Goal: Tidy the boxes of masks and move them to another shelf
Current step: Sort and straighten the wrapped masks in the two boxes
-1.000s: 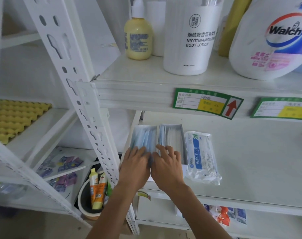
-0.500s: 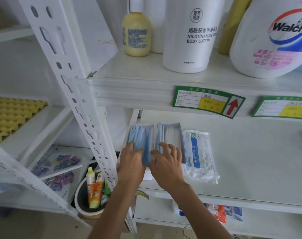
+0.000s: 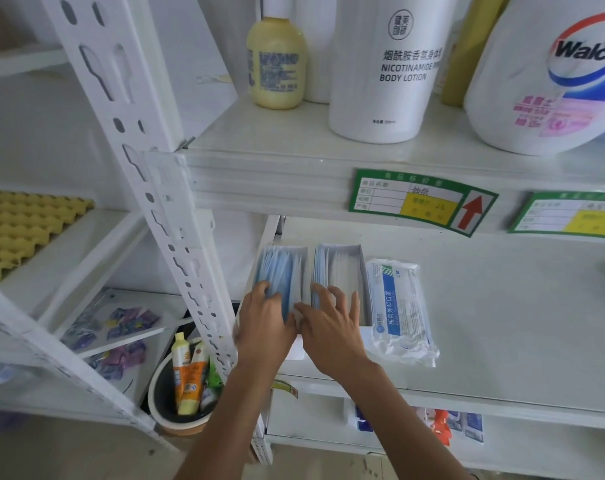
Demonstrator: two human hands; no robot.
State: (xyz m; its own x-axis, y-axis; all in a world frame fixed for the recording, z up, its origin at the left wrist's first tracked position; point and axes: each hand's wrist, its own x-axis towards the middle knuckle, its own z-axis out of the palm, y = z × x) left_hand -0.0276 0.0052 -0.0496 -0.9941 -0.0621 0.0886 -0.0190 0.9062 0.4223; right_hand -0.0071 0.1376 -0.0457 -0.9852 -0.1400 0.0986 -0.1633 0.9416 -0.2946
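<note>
- The left hand [image 3: 264, 327] is at about 6 o'clock from the left box of masks [image 3: 283, 271]; its fingers curl down into the box and grip a bundle of the blue masks near the front end
- The right hand [image 3: 332, 332] is just beside the left one, at its 3 o'clock, almost touching; its fingers [image 3: 334, 296] are spread and a little bent, and they rest on top of the masks in the right box of masks [image 3: 341, 271], so this hand presses and does not hold anything
- The two boxes are open on top and stand side by side, touching, at the left end of the middle shelf [image 3: 502, 323]; the left box looks fuller with blue masks, the right one shows more white
- At 3 o'clock from the right box, just beside it, a sealed mask packet [image 3: 401, 310] with a blue label lies flat on the same shelf
- At 12 o'clock, on the front edge of the upper shelf [image 3: 294, 150], there is a green price tag [image 3: 422, 200] with a red arrow
- On the upper shelf stand a yellow bottle [image 3: 277, 64], a white body lotion bottle [image 3: 387, 71] and a big Walch bottle [image 3: 550, 77]
- At 8 o'clock from the hands, low down, a round bucket [image 3: 166, 407] holds some tubes [image 3: 187, 375]
- At 9 o'clock, far to the left, a yellow egg tray [image 3: 20, 230] lies on another shelf
</note>
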